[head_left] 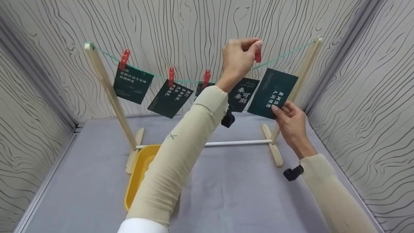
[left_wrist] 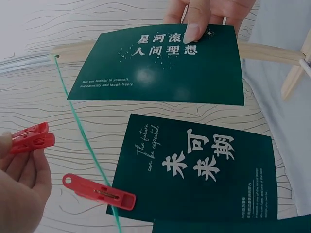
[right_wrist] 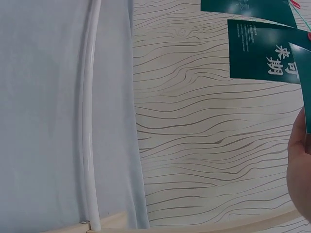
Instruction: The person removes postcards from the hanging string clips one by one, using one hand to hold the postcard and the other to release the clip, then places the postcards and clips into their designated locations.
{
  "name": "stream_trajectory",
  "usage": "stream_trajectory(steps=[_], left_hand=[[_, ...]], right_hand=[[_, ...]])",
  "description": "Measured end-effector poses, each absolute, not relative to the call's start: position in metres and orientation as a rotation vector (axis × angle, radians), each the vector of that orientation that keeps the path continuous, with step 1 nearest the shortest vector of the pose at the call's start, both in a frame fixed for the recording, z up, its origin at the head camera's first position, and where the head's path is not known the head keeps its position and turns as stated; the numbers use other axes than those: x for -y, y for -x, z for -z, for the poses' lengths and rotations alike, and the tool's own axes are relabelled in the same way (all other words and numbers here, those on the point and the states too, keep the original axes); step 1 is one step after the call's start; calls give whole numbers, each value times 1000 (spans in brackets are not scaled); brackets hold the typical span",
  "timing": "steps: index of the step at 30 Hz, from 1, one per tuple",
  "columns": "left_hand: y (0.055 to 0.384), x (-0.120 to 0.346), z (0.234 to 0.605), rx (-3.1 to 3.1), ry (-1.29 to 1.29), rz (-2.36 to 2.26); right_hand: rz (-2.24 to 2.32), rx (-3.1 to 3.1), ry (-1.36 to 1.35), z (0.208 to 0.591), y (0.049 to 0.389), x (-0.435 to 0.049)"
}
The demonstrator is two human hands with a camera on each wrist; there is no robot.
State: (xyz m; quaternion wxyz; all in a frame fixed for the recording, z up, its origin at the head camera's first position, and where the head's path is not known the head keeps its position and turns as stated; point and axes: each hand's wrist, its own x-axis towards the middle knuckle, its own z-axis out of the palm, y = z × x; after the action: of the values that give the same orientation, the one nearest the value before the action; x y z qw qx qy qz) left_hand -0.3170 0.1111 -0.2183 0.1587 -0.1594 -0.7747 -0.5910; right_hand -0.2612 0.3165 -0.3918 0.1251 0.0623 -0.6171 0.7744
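Note:
My left hand (head_left: 238, 59) pinches a red clothespin (left_wrist: 30, 139) between thumb and fingers, just above the green string (head_left: 280, 57). My right hand (head_left: 292, 124) holds a dark green printed card (head_left: 273, 92) by its lower edge, thumb on the printed face. The card's upper edge is close to the string on the right side. Left of it hangs another card (left_wrist: 199, 167) with large white characters, gripped on the string by a red clothespin (left_wrist: 99, 191). In the right wrist view only part of the right hand (right_wrist: 299, 165) shows at the edge.
Further left, cards (head_left: 133, 84) hang from red clothespins (head_left: 171, 76). Wooden posts (head_left: 110, 97) carry the string, with a white rod (head_left: 239, 142) joining their feet. My left sleeve partly covers a yellow tray (head_left: 131, 191). A wood-grain panel (head_left: 155, 29) stands behind.

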Motion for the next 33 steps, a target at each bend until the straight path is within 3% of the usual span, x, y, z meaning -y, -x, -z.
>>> stream_trajectory(steps=[33], left_hand=[[296, -58, 239, 2311, 777, 1631]], right_hand=[[-2355, 1713, -268, 405, 262, -300]])
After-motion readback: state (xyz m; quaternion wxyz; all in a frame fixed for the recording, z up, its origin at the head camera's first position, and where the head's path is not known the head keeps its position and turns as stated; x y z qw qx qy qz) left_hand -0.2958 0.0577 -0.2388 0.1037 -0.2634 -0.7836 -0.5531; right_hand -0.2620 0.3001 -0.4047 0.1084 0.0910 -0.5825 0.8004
